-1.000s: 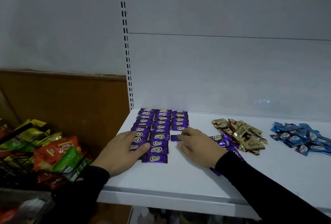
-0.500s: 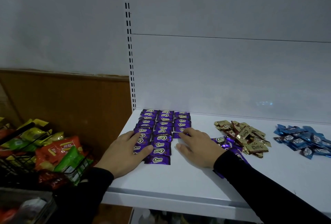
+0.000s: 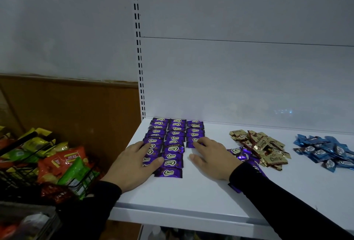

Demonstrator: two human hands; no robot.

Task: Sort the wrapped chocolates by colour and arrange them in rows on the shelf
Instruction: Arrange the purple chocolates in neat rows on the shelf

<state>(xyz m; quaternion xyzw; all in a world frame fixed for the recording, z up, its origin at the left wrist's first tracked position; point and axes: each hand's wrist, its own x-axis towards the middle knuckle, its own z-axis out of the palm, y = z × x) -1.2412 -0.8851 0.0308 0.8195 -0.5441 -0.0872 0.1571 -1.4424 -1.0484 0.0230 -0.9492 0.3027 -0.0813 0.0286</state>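
**Purple rows fill out, gold and blue still wait**

Head view: my left hand (image 3: 137,163) lies flat, fingers straight, pressing on the near end of the left-hand purple row, while my right hand (image 3: 210,155) rests fingertips-down on the nearest chocolate of the third row — whether it pinches that wrapper, I cannot tell. The purple chocolates (image 3: 173,140) stand in three rows at the left back corner of the shelf (image 3: 191,197); the third is shorter. A few loose purple ones (image 3: 241,153) lie by my right wrist. The gold pile (image 3: 262,146) and blue pile (image 3: 325,150) are sorted by colour, I judge, but not yet rowed — most of the arranging remains.
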